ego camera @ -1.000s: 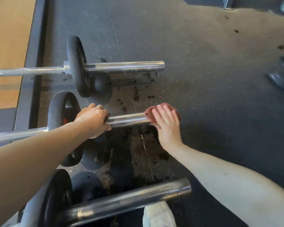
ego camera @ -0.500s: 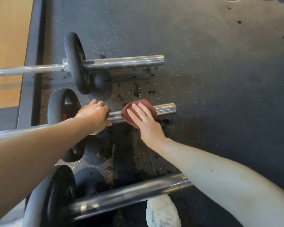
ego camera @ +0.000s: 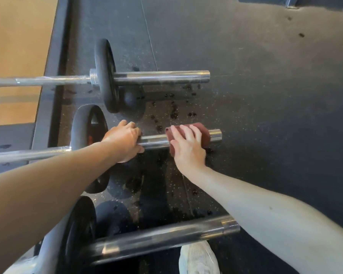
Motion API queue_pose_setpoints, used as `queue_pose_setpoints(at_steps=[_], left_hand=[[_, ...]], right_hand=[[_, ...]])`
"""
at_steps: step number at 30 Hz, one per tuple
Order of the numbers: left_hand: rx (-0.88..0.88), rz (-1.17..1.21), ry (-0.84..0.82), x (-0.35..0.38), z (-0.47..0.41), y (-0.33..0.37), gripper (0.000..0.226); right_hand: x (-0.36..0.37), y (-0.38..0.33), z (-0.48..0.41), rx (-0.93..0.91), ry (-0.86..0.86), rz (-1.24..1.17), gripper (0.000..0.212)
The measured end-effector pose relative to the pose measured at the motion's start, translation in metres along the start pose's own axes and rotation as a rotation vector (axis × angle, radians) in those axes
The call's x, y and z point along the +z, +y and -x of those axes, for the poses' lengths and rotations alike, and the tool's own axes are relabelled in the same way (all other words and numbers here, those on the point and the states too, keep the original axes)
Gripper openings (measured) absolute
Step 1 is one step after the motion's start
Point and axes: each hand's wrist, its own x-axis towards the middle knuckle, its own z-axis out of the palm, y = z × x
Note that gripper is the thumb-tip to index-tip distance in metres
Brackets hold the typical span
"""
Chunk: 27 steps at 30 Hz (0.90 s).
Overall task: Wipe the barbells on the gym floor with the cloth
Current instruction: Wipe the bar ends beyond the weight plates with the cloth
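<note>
— Start close; what is at your feet?
— My shoe (ego camera: 198,260), cut off by the bottom edge; just past it lies the near bar (ego camera: 156,238), which neither hand touches; my left forearm hides most of its plate.
— And the hands?
— Both on the mid bar (ego camera: 154,140); my left hand (ego camera: 123,143) grips the sleeve just beside the plate (ego camera: 83,123), fingers curled over the top, thumb on the near side; my right hand (ego camera: 186,149) holds the cloth (ego camera: 203,133) wrapped over the sleeve near its outer end, fingers a little spread and bent over the top, thumb pressing the near side.
— Which step is this?
— Wiping the mid bar's sleeve, I judge; a bare stub shows beyond the cloth, and bare steel between my hands; the next move calls for sliding the cloth along under a steady squeeze while the left stops the bar rolling; the other bars want their turn after.
— Farther out?
— The far bar (ego camera: 160,77) lies well apart on the floor (ego camera: 265,95), with dark spots (ego camera: 173,113) between it and the mid bar; wet or dirt, I cannot tell.
— What is hidden?
— The underside of cloth and sleeve; all three shafts run off the left edge; how clean any bar is I cannot make out.
</note>
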Motion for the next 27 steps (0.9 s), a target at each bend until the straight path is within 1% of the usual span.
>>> queue_pose_setpoints(at_steps=[3,6,7,8,10,12,14,17,21,24,27], left_hand=[[-0.020,-0.016,-0.010,-0.001,-0.002,0.003,0.048],[-0.029,-0.015,-0.022,-0.001,-0.004,0.002,0.047],[-0.021,-0.009,-0.021,0.000,-0.004,0.001,0.047],[-0.013,-0.005,-0.017,0.002,-0.005,-0.001,0.048],[-0.004,-0.006,-0.007,0.004,-0.005,-0.003,0.049],[0.004,-0.033,0.016,0.007,-0.006,-0.005,0.052],[0.007,-0.082,0.038,0.013,-0.005,-0.007,0.061],[-0.003,-0.139,0.056,0.024,-0.004,-0.001,0.074],[0.004,-0.184,0.104,0.026,-0.004,0.002,0.064],[0.027,-0.201,0.070,0.017,-0.008,0.000,0.056],[0.043,-0.220,0.026,0.008,-0.016,-0.001,0.048]], right_hand=[[0.015,-0.028,-0.004,-0.134,-0.033,-0.027,0.054],[0.006,-0.010,-0.008,-0.273,-0.128,-0.046,0.066],[-0.001,0.005,-0.009,-0.311,-0.145,-0.038,0.065],[-0.009,0.021,-0.009,-0.313,-0.151,-0.040,0.061],[-0.025,0.054,-0.009,-0.228,-0.147,-0.016,0.053],[-0.031,0.075,-0.009,-0.125,-0.159,0.038,0.054],[-0.029,0.075,-0.007,-0.068,-0.162,0.069,0.058],[-0.023,0.067,-0.005,-0.064,-0.141,0.116,0.062],[-0.030,0.068,-0.011,-0.093,-0.166,0.152,0.064],[-0.033,0.067,-0.017,-0.088,-0.180,0.153,0.064],[-0.039,0.067,-0.028,-0.090,-0.245,0.154,0.062]])
